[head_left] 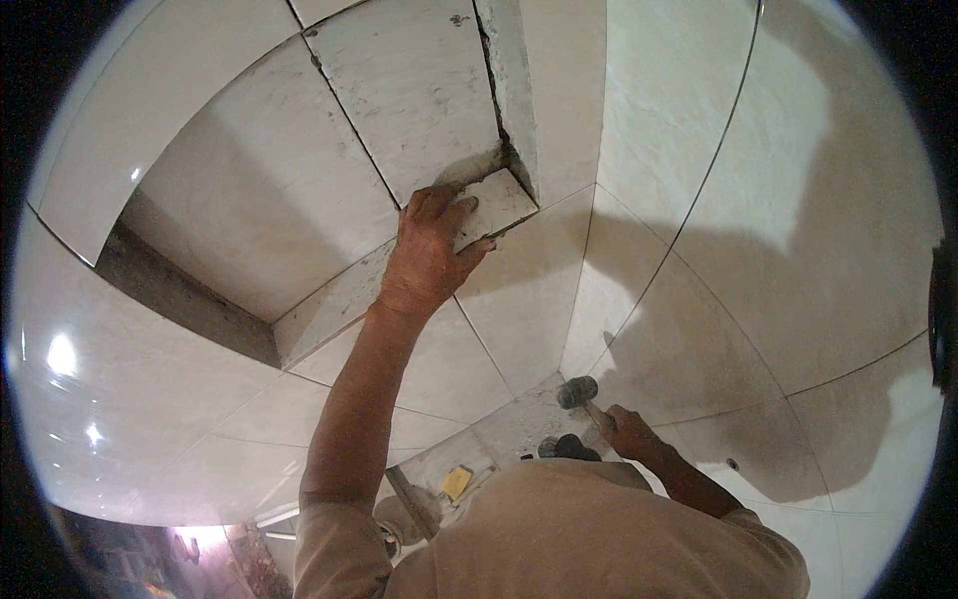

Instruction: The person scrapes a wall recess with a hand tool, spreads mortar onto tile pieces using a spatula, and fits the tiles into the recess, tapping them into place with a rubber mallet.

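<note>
My left hand (429,248) grips a small cut piece of pale tile (507,203) at the right end of the recessed wall niche's lower ledge. Its thumb is under the front edge and its fingers lie over the top. To the left of the hand runs a laid ledge strip (334,298) of similar tile. Lower right, my right hand (631,436) is closed round the handle of a rubber mallet with a dark head (577,392). The mallet is held apart from the tile, near the wall corner.
Large glossy beige tiles (738,329) cover the walls, meeting in a corner right of the niche. The niche's left side (190,290) is bare grey. Below, a yellow object (456,483) lies on the dusty floor (509,429). A small dark hole (732,464) marks the right wall.
</note>
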`<state>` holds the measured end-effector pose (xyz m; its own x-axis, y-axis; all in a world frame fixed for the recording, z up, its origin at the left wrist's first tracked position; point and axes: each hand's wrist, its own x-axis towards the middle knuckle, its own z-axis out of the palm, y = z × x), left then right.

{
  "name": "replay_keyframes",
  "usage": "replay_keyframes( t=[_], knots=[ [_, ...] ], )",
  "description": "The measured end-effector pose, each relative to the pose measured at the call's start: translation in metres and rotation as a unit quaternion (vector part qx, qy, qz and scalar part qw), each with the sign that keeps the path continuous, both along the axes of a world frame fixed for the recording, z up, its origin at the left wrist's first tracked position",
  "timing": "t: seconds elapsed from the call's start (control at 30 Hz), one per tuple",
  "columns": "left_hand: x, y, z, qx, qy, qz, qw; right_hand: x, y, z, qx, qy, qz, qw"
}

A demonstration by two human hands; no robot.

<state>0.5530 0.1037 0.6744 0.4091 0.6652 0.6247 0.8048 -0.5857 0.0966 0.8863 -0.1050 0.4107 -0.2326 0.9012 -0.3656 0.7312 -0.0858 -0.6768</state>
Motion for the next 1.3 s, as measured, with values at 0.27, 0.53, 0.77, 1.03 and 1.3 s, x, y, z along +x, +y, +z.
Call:
replay_keyframes(
  t=[0.27, 0.53, 0.77, 1.03, 1.3],
  knots=[
    [-0.01, -0.002, 0.002, 0.007, -0.073, -0.026, 0.997, -0.032, -0.015, 0.085, 0.123, 0.083, -0.094, 0.984],
    [-0.049, -0.032, 0.005, -0.062, -0.184, 0.009, 0.981, -0.057, 0.001, 0.152, 0.245, 0.156, -0.143, 0.946],
    [-0.05, -0.027, -0.001, -0.087, -0.155, 0.026, 0.984, -0.083, 0.058, 0.224, 0.309, 0.254, -0.125, 0.908],
    [-0.032, -0.038, 0.007, -0.04, -0.059, 0.077, 0.994, -0.097, 0.124, 0.291, 0.459, 0.373, -0.008, 0.806],
    [-0.029, -0.039, 0.009, -0.069, -0.057, 0.077, 0.993, -0.115, 0.144, 0.318, 0.479, 0.486, -0.032, 0.73]
  ],
)
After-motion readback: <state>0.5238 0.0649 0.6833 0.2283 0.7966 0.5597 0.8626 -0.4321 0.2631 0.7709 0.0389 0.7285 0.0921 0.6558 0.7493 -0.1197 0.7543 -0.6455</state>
